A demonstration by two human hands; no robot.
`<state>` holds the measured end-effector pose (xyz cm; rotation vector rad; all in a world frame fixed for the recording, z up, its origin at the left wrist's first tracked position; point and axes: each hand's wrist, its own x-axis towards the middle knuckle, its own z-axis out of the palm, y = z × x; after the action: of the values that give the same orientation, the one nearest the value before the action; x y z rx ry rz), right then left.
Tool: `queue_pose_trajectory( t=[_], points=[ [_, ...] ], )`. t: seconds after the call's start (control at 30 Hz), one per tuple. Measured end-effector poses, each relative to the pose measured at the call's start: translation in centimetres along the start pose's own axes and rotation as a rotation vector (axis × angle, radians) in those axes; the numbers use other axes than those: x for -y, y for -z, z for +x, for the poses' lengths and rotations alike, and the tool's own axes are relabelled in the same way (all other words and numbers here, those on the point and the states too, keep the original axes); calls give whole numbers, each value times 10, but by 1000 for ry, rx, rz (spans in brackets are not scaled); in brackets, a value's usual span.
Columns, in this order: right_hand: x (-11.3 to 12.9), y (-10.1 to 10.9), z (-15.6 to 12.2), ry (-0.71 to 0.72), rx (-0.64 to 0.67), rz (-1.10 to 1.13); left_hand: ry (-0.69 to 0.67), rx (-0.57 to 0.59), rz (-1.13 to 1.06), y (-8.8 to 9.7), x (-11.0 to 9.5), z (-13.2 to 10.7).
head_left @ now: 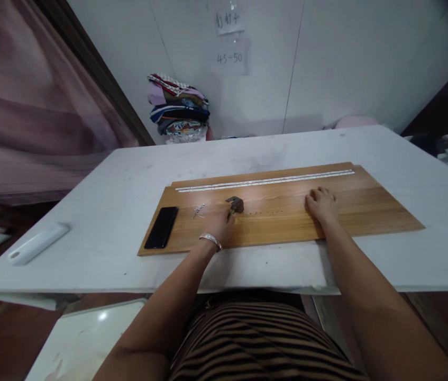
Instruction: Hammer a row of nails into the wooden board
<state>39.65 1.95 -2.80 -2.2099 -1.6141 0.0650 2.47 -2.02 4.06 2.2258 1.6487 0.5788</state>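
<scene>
Dial: board read as clock face; 12 = far edge, 6 = near edge.
L hand: twd 8–9, closed round hammer handle; bangle at wrist.
Hammer: 9 side, nr hub, head just beside dots; contact w/ wood can't be told.
R hand: at 3, on board, knuckles up, fingers bent; underside hidden, so can't tell if it grips anything.
Risk, blow: could glance & dent wood or bend a nail; prob. cause = tilted head or slack grip.
Risk, nails: loose at 9, btwn phone & hammer; could scatter if board jolts or L hand brushes them.
Risk, phone: 9 end, flat on board; poss. shaken or hit if hammer swings wide twd 9.
Risk, board: may creep on table if R hand eases off.
Risk, fingers: low w/ R hand well apart from hammer; higher if it came nr the head.
Look, board: yellow-brown, wood-grained, long axis 9–3; two pale strips along 12 side.
Look, hammer: dark head, fork-like claw twd 10; yellowish handle mostly hidden.
Look, nails: slim, silvery, crossed at odd angles.
Look, dots: small, dark, near-straight row at hub; nail heads or holes, too small to tell.
</scene>
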Motion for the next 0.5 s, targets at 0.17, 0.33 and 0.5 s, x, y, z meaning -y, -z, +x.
queue_pose_trajectory(
  t=[0.17,0.33,0.5],
  points=[
    [-1,0,0,-5,-8,18,62,39,-28,1,-1,1],
    [-2,-1,2,-12,-27,101,247,44,-231,2,-2,-1],
    [-9,-4,8,-96,-153,459,444,4,-569,11,-11,5]
  ],
)
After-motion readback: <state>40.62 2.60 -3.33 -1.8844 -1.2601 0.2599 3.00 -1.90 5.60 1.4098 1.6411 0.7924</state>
